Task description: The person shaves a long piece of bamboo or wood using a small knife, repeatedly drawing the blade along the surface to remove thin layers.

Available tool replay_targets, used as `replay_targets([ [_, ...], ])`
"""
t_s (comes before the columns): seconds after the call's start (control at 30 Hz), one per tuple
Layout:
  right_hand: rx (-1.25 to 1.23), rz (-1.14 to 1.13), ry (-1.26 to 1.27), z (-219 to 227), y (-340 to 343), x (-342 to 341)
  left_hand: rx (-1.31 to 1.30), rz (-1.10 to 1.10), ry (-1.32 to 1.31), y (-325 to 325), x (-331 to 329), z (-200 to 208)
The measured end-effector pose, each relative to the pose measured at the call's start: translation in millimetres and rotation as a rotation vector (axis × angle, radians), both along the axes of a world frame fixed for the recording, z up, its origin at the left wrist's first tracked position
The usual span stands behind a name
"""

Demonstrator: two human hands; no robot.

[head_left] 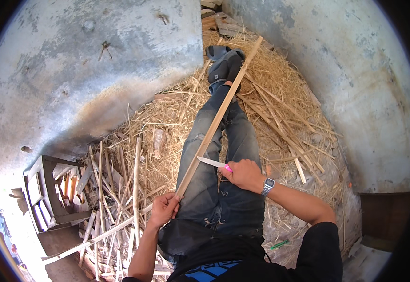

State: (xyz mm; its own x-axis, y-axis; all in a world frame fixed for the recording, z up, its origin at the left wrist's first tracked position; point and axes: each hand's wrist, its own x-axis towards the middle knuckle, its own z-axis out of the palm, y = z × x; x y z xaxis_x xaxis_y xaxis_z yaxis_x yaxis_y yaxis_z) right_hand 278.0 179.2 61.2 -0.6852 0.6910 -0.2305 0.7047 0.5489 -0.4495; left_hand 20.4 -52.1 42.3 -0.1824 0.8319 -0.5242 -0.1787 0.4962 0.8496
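Two pale, weathered concrete walls (87,70) close in the scene, one on the person's left and one curving round on the right. Between them the floor is buried under a wide bed of straw and shavings (280,94) that runs from the far corner down to the seated person. On the left, against the wall, lies a heap of split cane strips (115,188), and beside it stands a small wooden stool (49,192), seen from above.

The person sits in the straw with both legs stretched forward in worn blue jeans (228,155), the feet in dark shoes (223,63) crossed at the far end. A long, pale cane strip (219,117) lies slantwise along the legs, its far end reaching past the shoes and its near end at the left thigh.

The left hand (165,209) grips the near end of the strip, fingers wrapped tightly round it. The right hand (245,174), with a grey wristwatch (268,185) on the wrist, is closed round the pink handle of a small knife (214,163). The blade points left and its tip meets the edge of the strip just above the left hand. A small green object (278,244) lies in the straw near the right elbow.
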Motion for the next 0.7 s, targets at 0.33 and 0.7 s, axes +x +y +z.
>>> replay_targets([
  [0.33,-0.005,-0.057,0.012,10,23,10,-0.098,-0.077,0.027,-58,-32,-7],
  [0.7,0.089,0.034,0.043,-3,-19,-6,-0.108,-0.071,0.123,-59,-30,7],
])
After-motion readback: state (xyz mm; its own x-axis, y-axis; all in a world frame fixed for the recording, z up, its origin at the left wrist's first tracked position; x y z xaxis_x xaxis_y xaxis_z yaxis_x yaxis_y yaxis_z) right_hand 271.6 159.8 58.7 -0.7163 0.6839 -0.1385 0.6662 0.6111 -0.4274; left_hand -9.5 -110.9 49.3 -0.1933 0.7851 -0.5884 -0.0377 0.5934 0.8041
